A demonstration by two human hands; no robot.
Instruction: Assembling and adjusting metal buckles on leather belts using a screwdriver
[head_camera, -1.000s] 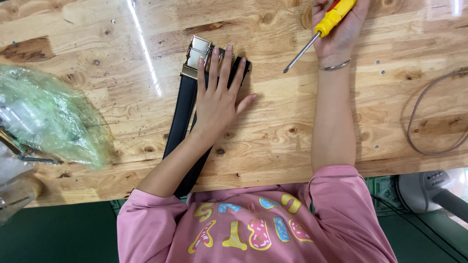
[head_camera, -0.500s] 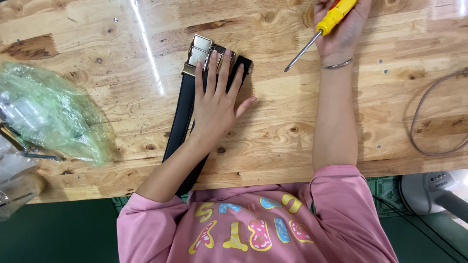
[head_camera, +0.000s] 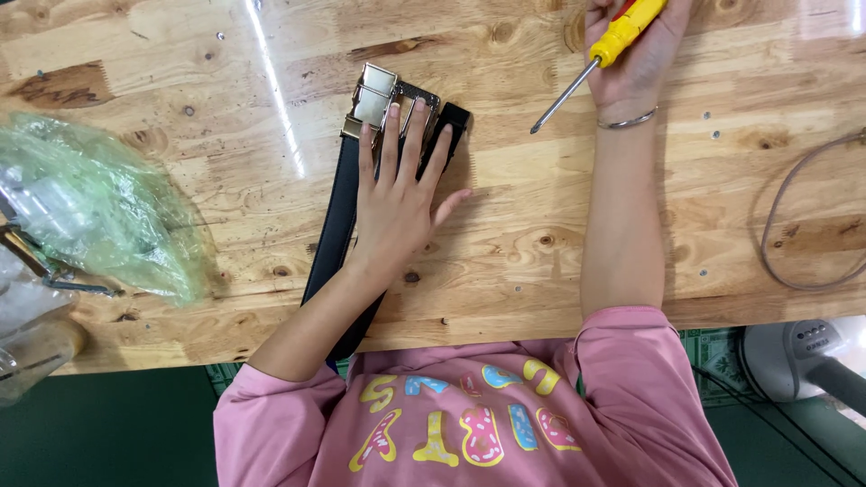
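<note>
Change since the earlier frames: I read almost none. My left hand [head_camera: 397, 203] stays flat on the black belt [head_camera: 336, 225], and my right hand [head_camera: 636, 50] stays at the far edge of the wooden tabletop [head_camera: 541, 261] with the screwdriver [head_camera: 600, 59]. The belt and its buckle [head_camera: 383, 99] lie in the same place as a second ago. I judge this a hold phase: the belt is pinned and the tool is poised, but the tip has not come to the buckle.

State of the fingers:
- Left hand: fingers [head_camera: 391, 144] apart and extended, pressed down on the belt just behind the buckle, not wrapped around anything. The thumb rests on bare wood beside the strap.
- Right hand: fingers closed around the yellow handle of the screwdriver. The shaft points down and toward the belt; the tip is well apart from the buckle.

Location of the belt: flat on the tabletop, buckle end away from me, strap running back under my left forearm and over the near edge.

Count:
- Belt: one
- Metal buckle: one
- Screwdriver: one
- Bracelet [head_camera: 629, 118] on the right wrist: one
- Green plastic bag [head_camera: 99, 212], at left: one
- Looped cable [head_camera: 798, 234], at right: one
</note>
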